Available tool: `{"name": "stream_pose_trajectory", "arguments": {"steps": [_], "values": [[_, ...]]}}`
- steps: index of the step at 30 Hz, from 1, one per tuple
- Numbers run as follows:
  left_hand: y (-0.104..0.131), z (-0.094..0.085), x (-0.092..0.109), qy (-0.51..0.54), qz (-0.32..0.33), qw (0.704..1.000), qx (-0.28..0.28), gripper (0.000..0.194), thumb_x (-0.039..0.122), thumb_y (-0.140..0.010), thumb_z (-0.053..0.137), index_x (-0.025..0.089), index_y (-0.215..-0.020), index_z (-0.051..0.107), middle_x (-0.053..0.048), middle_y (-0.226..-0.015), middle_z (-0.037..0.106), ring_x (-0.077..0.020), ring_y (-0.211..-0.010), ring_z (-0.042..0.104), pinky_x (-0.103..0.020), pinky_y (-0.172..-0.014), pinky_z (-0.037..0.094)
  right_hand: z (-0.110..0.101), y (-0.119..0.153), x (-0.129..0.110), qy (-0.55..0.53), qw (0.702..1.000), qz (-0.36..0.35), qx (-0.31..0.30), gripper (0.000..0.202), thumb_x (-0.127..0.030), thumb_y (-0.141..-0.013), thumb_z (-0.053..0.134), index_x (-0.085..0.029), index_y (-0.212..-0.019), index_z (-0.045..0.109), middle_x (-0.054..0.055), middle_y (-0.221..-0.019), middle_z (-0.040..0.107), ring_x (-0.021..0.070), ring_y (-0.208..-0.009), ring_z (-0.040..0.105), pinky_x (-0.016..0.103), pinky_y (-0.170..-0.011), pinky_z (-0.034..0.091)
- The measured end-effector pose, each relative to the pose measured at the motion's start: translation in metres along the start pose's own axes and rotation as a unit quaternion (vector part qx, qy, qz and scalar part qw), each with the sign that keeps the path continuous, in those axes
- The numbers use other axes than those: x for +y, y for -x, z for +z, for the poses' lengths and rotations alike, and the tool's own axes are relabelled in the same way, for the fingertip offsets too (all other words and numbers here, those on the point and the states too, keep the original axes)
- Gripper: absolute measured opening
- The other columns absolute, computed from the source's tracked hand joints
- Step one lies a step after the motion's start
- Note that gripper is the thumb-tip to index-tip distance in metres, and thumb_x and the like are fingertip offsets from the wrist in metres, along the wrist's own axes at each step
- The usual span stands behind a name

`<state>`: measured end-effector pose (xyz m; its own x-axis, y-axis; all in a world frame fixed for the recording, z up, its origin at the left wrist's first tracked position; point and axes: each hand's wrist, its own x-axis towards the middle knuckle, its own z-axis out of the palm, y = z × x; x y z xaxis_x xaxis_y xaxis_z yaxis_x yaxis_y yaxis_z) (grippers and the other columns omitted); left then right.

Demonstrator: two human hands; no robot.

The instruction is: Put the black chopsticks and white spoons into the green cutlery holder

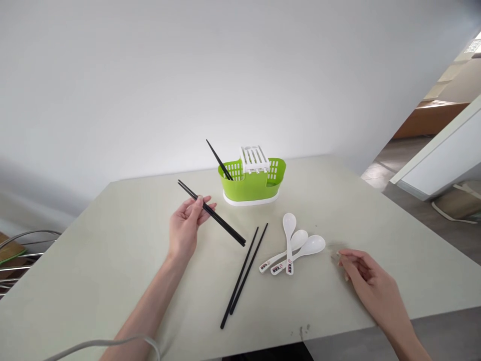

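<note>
My left hand (pixel 188 225) is closed around a pair of black chopsticks (pixel 225 226), held slanted above the table with their thin ends up and to the left. To the right of that hand stands a green utensil basket (pixel 250 189) with a white slotted top and white base; black chopsticks (pixel 219 161) lean in its left compartment. Another pair of black chopsticks (pixel 244 281) lies on the table. Beside it, three white spoons (pixel 288 240) overlap, printed marks on their handles. Off to their right, my right hand (pixel 370 281) has its fingers curled together with nothing visible in them.
Behind the pale table (pixel 143 200) rises a white wall (pixel 188 85). A grey cable (pixel 101 343) crosses over my left forearm. Dark wet-looking spots (pixel 300 332) mark the table's front edge. A wire rack (pixel 18 265) stands at the far left, below the tabletop.
</note>
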<state>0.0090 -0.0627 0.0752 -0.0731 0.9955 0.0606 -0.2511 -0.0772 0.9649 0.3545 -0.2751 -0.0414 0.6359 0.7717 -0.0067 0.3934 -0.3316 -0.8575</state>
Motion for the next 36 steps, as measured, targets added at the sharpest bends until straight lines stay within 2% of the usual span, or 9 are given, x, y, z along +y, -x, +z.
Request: {"name": "stream_pose_trajectory", "arguments": {"steps": [3, 7, 10, 15, 19, 22, 25, 31, 36], "values": [[-0.003, 0.001, -0.031, 0.081, -0.089, 0.993, 0.001, 0.023, 0.026, -0.088, 0.084, 0.012, -0.096, 0.068, -0.014, -0.114, 0.081, -0.0206, -0.089, 0.081, -0.041, -0.103, 0.062, 0.000, 0.001, -0.003, -0.002, 1.000, -0.011, 0.000, 0.043, -0.060, -0.090, 0.063, -0.023, -0.110, 0.072, 0.006, -0.090, 0.076, 0.0187, -0.071, 0.068, 0.025, -0.060, 0.054], [0.001, 0.001, -0.056, 0.140, -0.150, 0.979, -0.003, 0.014, 0.019, -0.090, 0.081, 0.012, -0.093, 0.068, -0.012, -0.112, 0.081, -0.0187, -0.088, 0.081, -0.039, -0.103, 0.063, 0.004, 0.014, -0.015, -0.049, 0.999, 0.000, 0.003, 0.046, -0.063, -0.087, 0.067, -0.022, -0.106, 0.074, 0.007, -0.086, 0.076, 0.0189, -0.067, 0.069, 0.025, -0.060, 0.057], [0.008, -0.001, -0.061, 0.155, -0.167, 0.973, -0.030, 0.015, 0.019, -0.089, 0.082, 0.012, -0.094, 0.069, -0.011, -0.112, 0.081, -0.0193, -0.090, 0.081, -0.037, -0.100, 0.064, 0.013, 0.035, -0.028, -0.085, 0.996, -0.032, 0.001, 0.044, -0.063, -0.088, 0.069, -0.021, -0.101, 0.073, 0.007, -0.082, 0.075, 0.0193, -0.066, 0.070, 0.025, -0.058, 0.058], [0.020, -0.001, -0.061, 0.158, -0.202, 0.964, -0.073, 0.020, 0.024, -0.086, 0.086, 0.012, -0.094, 0.071, -0.010, -0.112, 0.080, -0.0175, -0.088, 0.080, -0.030, -0.091, 0.066, 0.042, 0.079, -0.060, -0.111, 0.976, -0.178, -0.051, 0.022, -0.045, -0.099, 0.064, -0.025, -0.102, 0.073, 0.005, -0.085, 0.074, 0.0164, -0.068, 0.067, 0.024, -0.062, 0.058], [0.028, 0.004, -0.063, 0.161, -0.226, 0.954, -0.109, 0.027, 0.029, -0.082, 0.090, 0.013, -0.093, 0.071, -0.009, -0.111, 0.080, -0.0164, -0.086, 0.080, -0.025, -0.082, 0.066, 0.067, 0.094, -0.080, -0.117, 0.962, -0.225, -0.106, 0.027, -0.040, -0.102, 0.062, -0.027, -0.125, 0.067, 0.002, -0.089, 0.074, 0.0134, -0.063, 0.064, 0.023, -0.063, 0.058], [0.034, 0.006, -0.065, 0.158, -0.231, 0.951, -0.134, 0.034, 0.033, -0.078, 0.093, 0.013, -0.094, 0.071, -0.008, -0.111, 0.080, -0.0170, -0.088, 0.080, -0.024, -0.080, 0.065, 0.078, 0.092, -0.085, -0.113, 0.961, -0.200, -0.152, 0.049, -0.043, -0.103, 0.062, -0.027, -0.149, 0.056, 0.006, -0.102, 0.077, 0.0148, -0.068, 0.068, 0.025, -0.065, 0.060], [0.038, 0.006, -0.067, 0.151, -0.229, 0.952, -0.137, 0.036, 0.036, -0.077, 0.093, 0.014, -0.093, 0.069, -0.009, -0.112, 0.080, -0.0190, -0.090, 0.080, -0.027, -0.082, 0.064, 0.087, 0.094, -0.088, -0.138, 0.954, -0.157, -0.214, 0.055, -0.048, -0.105, 0.055, -0.027, -0.156, 0.052, 0.008, -0.106, 0.078, 0.0163, -0.069, 0.069, 0.027, -0.068, 0.061], [0.044, 0.008, -0.066, 0.145, -0.211, 0.958, -0.133, 0.041, 0.039, -0.075, 0.094, 0.016, -0.096, 0.068, -0.009, -0.110, 0.080, -0.0226, -0.092, 0.080, -0.038, -0.093, 0.063, 0.101, 0.109, -0.099, -0.233, 0.944, -0.012, -0.234, 0.057, -0.058, -0.107, 0.044, -0.025, -0.151, 0.062, 0.005, -0.089, 0.071, 0.0137, -0.057, 0.055, 0.025, -0.051, 0.050], [0.046, 0.010, -0.064, 0.148, -0.208, 0.957, -0.139, 0.038, 0.039, -0.076, 0.094, 0.017, -0.094, 0.069, -0.008, -0.108, 0.081, -0.0233, -0.094, 0.080, -0.041, -0.098, 0.061, 0.100, 0.109, -0.100, -0.252, 0.942, 0.044, -0.219, 0.058, -0.063, -0.103, 0.051, -0.024, -0.141, 0.070, 0.001, -0.074, 0.059, 0.0119, -0.053, 0.046, 0.023, -0.046, 0.044]]}}
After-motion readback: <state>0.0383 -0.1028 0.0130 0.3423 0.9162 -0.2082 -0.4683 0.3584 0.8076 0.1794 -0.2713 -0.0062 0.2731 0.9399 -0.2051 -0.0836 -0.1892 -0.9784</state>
